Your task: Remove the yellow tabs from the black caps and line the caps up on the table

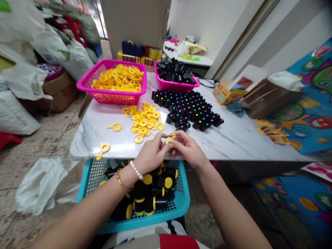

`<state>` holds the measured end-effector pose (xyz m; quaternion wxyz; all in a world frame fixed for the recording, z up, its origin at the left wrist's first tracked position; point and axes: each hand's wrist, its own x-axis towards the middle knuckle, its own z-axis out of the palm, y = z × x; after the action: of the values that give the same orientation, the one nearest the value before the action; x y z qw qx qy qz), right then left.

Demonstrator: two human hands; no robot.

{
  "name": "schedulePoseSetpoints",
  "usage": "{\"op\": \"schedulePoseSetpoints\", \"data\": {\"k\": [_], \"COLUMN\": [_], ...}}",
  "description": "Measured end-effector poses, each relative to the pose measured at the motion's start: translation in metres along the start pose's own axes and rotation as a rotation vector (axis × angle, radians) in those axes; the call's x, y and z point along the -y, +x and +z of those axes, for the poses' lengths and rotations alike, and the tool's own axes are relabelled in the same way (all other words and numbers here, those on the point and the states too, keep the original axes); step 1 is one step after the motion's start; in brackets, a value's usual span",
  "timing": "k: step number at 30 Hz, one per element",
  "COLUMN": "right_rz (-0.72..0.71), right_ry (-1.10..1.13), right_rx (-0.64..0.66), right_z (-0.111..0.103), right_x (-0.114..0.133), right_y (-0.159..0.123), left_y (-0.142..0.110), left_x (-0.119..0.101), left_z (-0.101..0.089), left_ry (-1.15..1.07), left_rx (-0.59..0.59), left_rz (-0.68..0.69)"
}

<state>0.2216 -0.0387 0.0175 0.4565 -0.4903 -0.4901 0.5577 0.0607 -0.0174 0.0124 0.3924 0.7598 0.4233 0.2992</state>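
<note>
My left hand [151,152] and my right hand [187,148] meet at the near edge of the white marble table [233,138]. Both pinch one small yellow ring piece [170,139] between their fingertips. A pearl bracelet and a gold bangle sit on my left wrist. Just beyond the hands lies a loose pile of yellow rings [144,119]. To its right stand rows of black cylinders [190,109] with coloured tops. Below the hands, a blue basket [181,204] holds black cylinders fitted with yellow caps [149,192].
A pink basket of yellow rings [118,79] and a pink basket of black cylinders [176,74] stand at the table's far side. Cardboard boxes [259,93] lie at the right. Two stray rings [103,148] sit near the left edge. Bags and a white plastic bag [44,183] lie on the floor.
</note>
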Motion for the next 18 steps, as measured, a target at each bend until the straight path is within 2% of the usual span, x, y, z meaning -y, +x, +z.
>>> {"op": "schedulePoseSetpoints", "data": {"k": [5, 9, 11, 14, 16, 18], "right_rz": [-0.028, -0.026, 0.046, 0.158, 0.170, 0.145], "right_ry": [0.065, 0.182, 0.183, 0.050, -0.073, -0.156], "right_rx": [-0.143, -0.206, -0.147, 0.062, 0.164, 0.182], "right_z": [0.003, -0.001, -0.006, -0.011, -0.011, -0.007], "right_x": [-0.006, -0.008, -0.004, 0.008, 0.016, 0.020], "right_y": [-0.003, 0.004, 0.009, 0.015, 0.017, 0.016], "left_y": [-0.009, -0.008, -0.008, -0.009, -0.009, -0.008], "left_x": [0.005, 0.009, 0.010, 0.010, 0.007, 0.004], "left_z": [0.007, 0.009, 0.009, 0.008, 0.009, 0.009], "left_ry": [0.107, 0.121, 0.116, 0.122, 0.153, 0.206], "left_rx": [-0.164, -0.183, -0.174, -0.151, -0.136, -0.122], "left_rz": [0.126, 0.153, 0.173, 0.185, 0.163, 0.129]}}
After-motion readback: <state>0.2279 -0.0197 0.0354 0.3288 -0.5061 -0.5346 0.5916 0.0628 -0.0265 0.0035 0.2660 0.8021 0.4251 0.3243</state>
